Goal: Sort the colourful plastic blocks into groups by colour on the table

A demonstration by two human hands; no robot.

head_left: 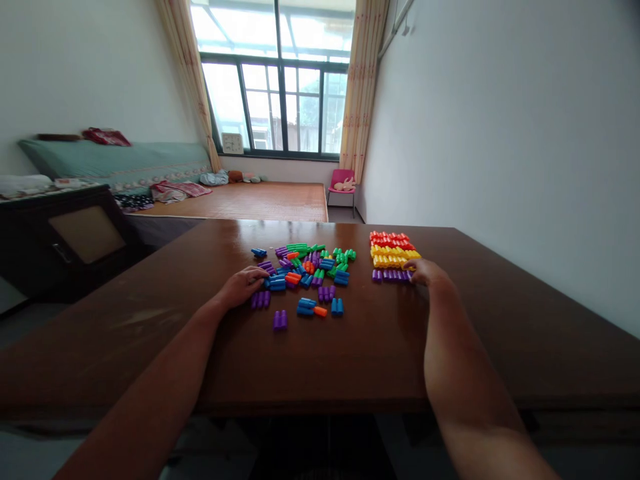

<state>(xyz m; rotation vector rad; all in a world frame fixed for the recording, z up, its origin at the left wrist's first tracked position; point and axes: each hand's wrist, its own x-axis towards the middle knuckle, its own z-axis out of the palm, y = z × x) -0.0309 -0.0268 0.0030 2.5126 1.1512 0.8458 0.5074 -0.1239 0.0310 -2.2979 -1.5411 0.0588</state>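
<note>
My left hand [243, 285] rests at the left edge of a loose pile of plastic pieces. Its fingers are apart and reach over purple pieces [266, 267] and blue pieces [277, 283], with no held piece visible. To the right, my right hand [428, 271] has its fingers closed at the right end of a row of purple pieces [391, 275]. The fingertips partly hide the purple piece there. Just beyond that row lie rows of yellow pieces [393, 257] and red pieces [389, 239], lined up side by side.
Green pieces [345, 255] and orange pieces [293, 279] are mixed into the pile. Nearer me lie a purple pair [281, 320] and a blue pair [337, 307]. All lie on a brown table [370, 360]. Behind are a bed [270, 199] and a pink chair [343, 180].
</note>
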